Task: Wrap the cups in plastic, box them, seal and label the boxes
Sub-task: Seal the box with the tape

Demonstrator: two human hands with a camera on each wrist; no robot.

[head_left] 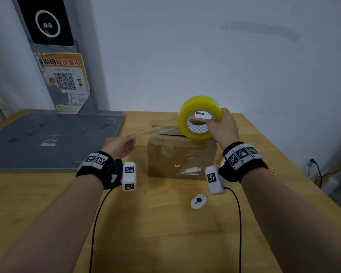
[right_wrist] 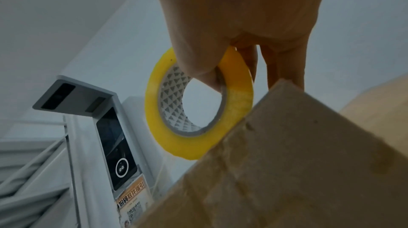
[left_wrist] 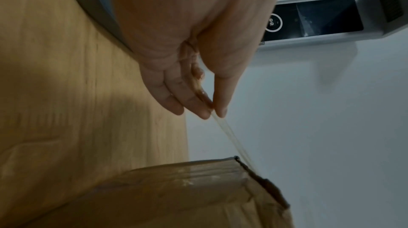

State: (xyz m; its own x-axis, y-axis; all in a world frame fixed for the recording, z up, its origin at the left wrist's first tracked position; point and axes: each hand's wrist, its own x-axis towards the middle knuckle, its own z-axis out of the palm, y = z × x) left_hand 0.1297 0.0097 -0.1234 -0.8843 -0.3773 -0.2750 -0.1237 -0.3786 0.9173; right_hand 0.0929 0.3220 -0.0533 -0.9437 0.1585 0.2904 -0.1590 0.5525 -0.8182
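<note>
A brown cardboard box [head_left: 180, 156] [left_wrist: 187, 197] [right_wrist: 298, 170] sits on the wooden table [head_left: 165, 233], its top flaps closed with a dark seam showing. My right hand [head_left: 221, 128] [right_wrist: 232, 40] grips a yellow tape roll [head_left: 200, 117] [right_wrist: 198, 102] above the box's top right, thumb inside the core. A clear strip of tape [head_left: 156, 130] [left_wrist: 229, 137] stretches from the roll leftward over the box. My left hand [head_left: 120, 145] [left_wrist: 212, 109] pinches the strip's free end, left of the box and level with its top. No cups are visible.
A grey mat [head_left: 51, 138] covers the table's back left, below a grey kiosk with a screen [head_left: 47, 22] and an orange poster [head_left: 64, 81]. A small white disc with a black knob [head_left: 198, 201] lies in front of the box. The table's right edge drops to cables [head_left: 319, 174].
</note>
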